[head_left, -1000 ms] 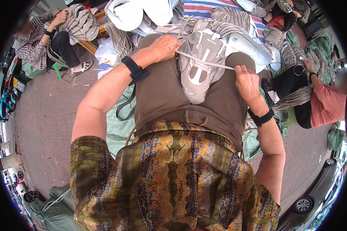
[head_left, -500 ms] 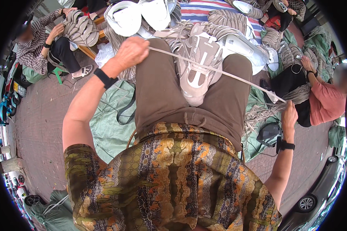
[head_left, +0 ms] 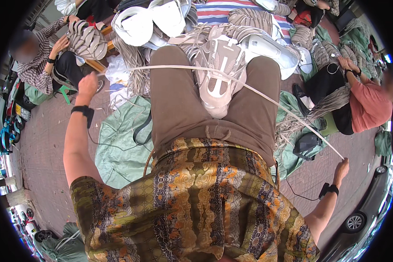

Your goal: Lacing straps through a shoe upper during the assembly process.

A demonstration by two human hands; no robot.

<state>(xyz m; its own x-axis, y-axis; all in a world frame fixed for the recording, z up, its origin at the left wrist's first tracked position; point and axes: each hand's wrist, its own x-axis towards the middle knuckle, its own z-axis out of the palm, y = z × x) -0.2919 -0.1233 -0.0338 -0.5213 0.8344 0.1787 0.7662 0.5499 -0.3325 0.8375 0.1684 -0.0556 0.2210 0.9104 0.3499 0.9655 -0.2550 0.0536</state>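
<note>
A beige and white sneaker lies sole-down between my thighs on my brown trousers. A long pale shoelace runs through it and is stretched tight to both sides. My left hand is far out to the left, closed on one end of the lace. My right hand is far out at the lower right, closed on the other end. Both wrists wear black bands.
Piles of white and beige shoes and bundles of laces lie ahead on a striped cloth. A person in a striped shirt sits at the left, another in a pink top at the right. A green tarp covers the pavement; a car stands at the lower right.
Both hands have moved outward from the sneaker, the left to the left, the right down and right, drawing the lace out long and tight.
</note>
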